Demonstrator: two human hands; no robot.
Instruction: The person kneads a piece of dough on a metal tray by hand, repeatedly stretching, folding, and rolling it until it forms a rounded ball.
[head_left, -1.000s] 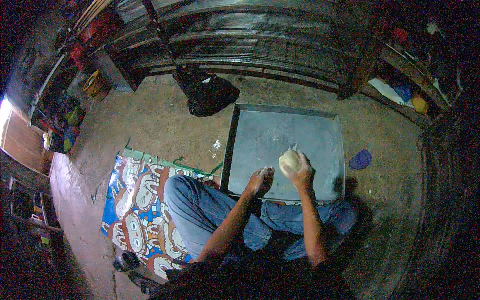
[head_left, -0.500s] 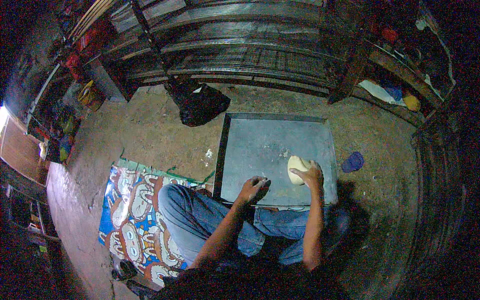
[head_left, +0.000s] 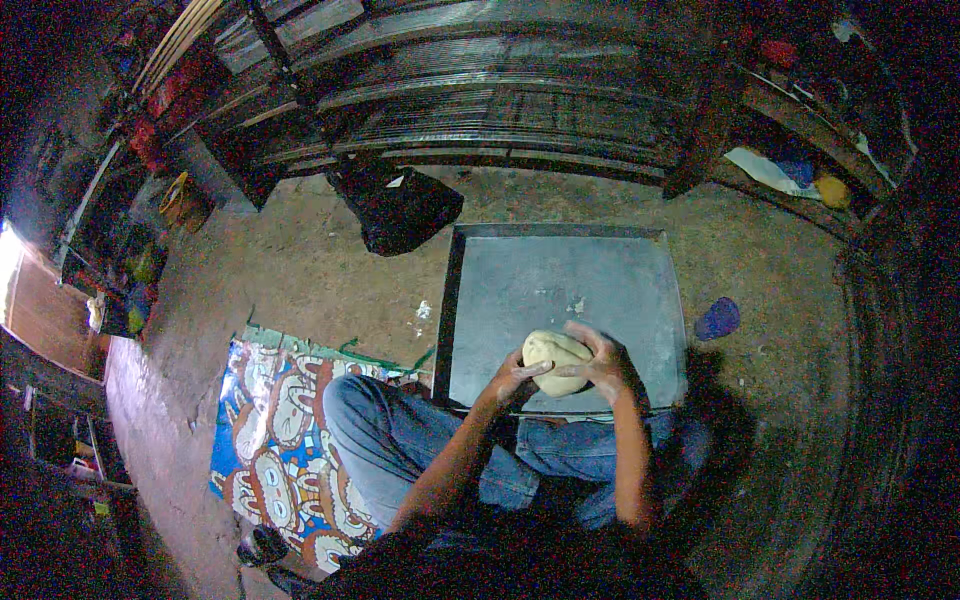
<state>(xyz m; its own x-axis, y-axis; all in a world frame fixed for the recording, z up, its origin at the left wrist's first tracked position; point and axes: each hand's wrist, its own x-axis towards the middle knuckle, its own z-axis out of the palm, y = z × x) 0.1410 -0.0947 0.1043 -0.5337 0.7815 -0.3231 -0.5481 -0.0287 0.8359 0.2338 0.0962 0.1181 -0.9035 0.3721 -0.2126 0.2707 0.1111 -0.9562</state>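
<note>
Both hands on a pale dough lump (head_left: 556, 360), lower centre of frame. Left hand (head_left: 512, 376) cups its lower left side, fingers curled against it. Right hand (head_left: 603, 362) wraps over the right side and top, fingers spread across the dough. Both hands closed around the lump, gripping it between them. Dough sits at the near edge of a grey metal tray (head_left: 560, 280) lying flat on the dirt floor (head_left: 300, 270); whether the lump rests on the tray or is lifted just off it, cannot tell. A few pale specks on the tray surface above the dough. Forearms come in from the bottom edge, over blue jeans (head_left: 400, 450), knees just below the tray. Patterned mat (head_left: 270, 430) in blue, red and white at lower left, under the left leg. Black bag (head_left: 400, 205) on the floor just past the tray's upper left corner. Small blue object (head_left: 718, 318) on the floor right of the tray. Dark wooden shelves (head_left: 500, 90) across the top of frame. Yellow round thing (head_left: 832, 190) on a shelf at upper right.
</note>
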